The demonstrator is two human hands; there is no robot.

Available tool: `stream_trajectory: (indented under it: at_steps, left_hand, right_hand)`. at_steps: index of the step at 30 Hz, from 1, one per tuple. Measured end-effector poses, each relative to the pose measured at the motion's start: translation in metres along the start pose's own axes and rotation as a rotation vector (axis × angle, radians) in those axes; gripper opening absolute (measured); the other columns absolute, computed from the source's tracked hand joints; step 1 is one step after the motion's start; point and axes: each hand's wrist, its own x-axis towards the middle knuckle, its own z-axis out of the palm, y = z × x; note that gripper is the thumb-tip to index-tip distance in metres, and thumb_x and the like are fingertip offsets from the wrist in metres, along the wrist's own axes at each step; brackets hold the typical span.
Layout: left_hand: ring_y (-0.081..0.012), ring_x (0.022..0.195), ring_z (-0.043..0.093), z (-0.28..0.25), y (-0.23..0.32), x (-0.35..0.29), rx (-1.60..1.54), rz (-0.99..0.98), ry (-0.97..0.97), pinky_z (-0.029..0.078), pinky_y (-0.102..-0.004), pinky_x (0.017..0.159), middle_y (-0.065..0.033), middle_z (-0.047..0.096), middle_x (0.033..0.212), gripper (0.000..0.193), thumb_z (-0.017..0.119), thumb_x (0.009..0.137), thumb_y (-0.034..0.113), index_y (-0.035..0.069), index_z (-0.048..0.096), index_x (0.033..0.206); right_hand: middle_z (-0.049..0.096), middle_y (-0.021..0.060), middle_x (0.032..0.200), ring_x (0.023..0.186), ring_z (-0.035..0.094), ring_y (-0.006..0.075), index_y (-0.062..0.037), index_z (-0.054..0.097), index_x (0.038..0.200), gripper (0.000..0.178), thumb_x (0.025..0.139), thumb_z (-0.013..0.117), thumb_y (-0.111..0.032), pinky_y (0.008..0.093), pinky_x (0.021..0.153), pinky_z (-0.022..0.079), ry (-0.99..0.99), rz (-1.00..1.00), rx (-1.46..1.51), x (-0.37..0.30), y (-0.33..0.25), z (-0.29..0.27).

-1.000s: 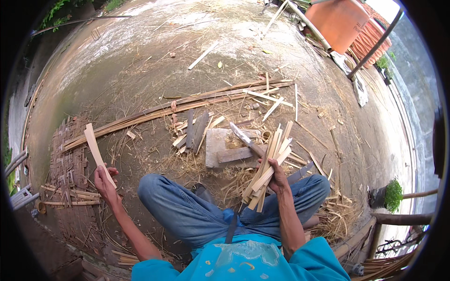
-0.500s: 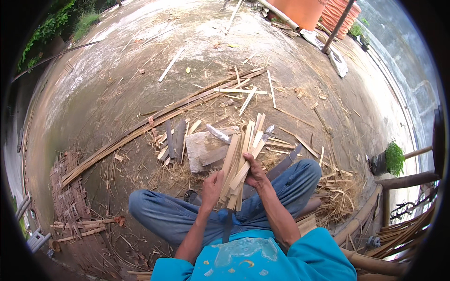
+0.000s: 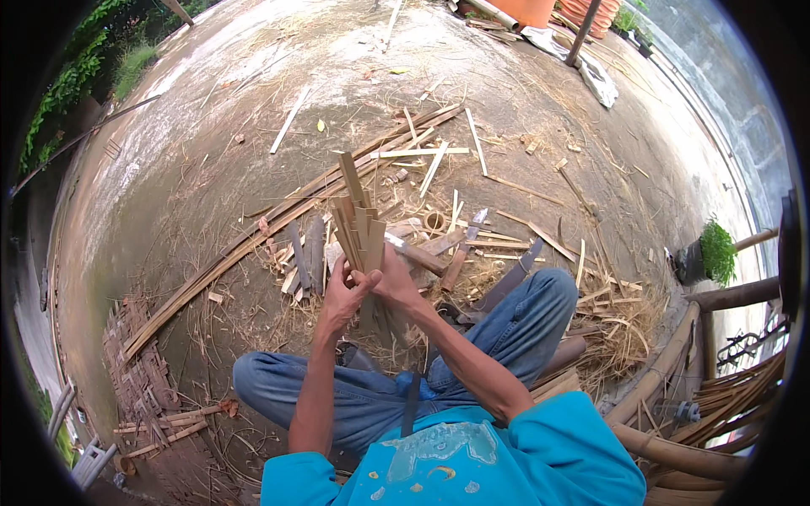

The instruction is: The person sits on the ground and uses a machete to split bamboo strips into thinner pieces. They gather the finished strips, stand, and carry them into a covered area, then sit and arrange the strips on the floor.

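Note:
A bundle of flat bamboo strips [image 3: 361,232] stands roughly upright in front of me, its tops uneven. My left hand [image 3: 344,291] is closed around its lower left side, the thumb lying across the strips. Against its right side, my right hand [image 3: 396,278] is closed on the same bundle. The lower ends of the strips hang below my hands and look blurred. Just right of my right hand lies a knife with a wooden handle [image 3: 424,259]. Another blade with a reddish-brown handle [image 3: 455,268] rests beside it, near a dark flat sheath-like piece [image 3: 513,277].
Long bamboo slats [image 3: 278,218] stretch diagonally across the ground at left. Dark wood pieces [image 3: 314,253] lie left of my hands. Shavings [image 3: 620,325] pile up by my right knee. A woven mat [image 3: 139,371] lies at left, and a potted plant [image 3: 709,257] stands at right.
The bundle has moved left and turned, showing a darker side. Both hands have shifted left with it, uncovering the wooden-handled tools. My view has shifted slightly.

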Motion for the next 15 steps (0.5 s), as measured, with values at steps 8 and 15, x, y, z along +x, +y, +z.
stream_trajectory:
  at_steps: [8,15]
  left_hand:
    - [-0.0189,0.118,0.057,-0.028,-0.017,0.047,-0.148,0.39,0.221,0.05,-0.0342,0.102,-0.007,0.056,0.128,0.093,0.098,0.069,0.022,0.005,0.04,0.14]
    - [-0.0201,0.116,0.058,-0.024,-0.085,0.071,-0.004,0.35,0.218,0.05,-0.0351,0.1,-0.0081,0.057,0.127,0.091,0.098,0.069,0.025,0.004,0.042,0.137]
  right_hand:
    - [0.064,0.0201,0.111,0.099,0.068,0.04,-0.0059,0.038,0.139,0.067,0.085,0.075,-0.018,0.0456,0.083,0.054,0.046,-0.445,-0.268,0.037,-0.047,0.038]
    - [0.063,0.0186,0.115,0.109,0.064,0.0373,-0.0052,0.046,0.137,0.062,0.083,0.074,-0.015,0.0447,0.095,0.051,0.019,-0.359,-0.129,0.034,0.031,0.03]
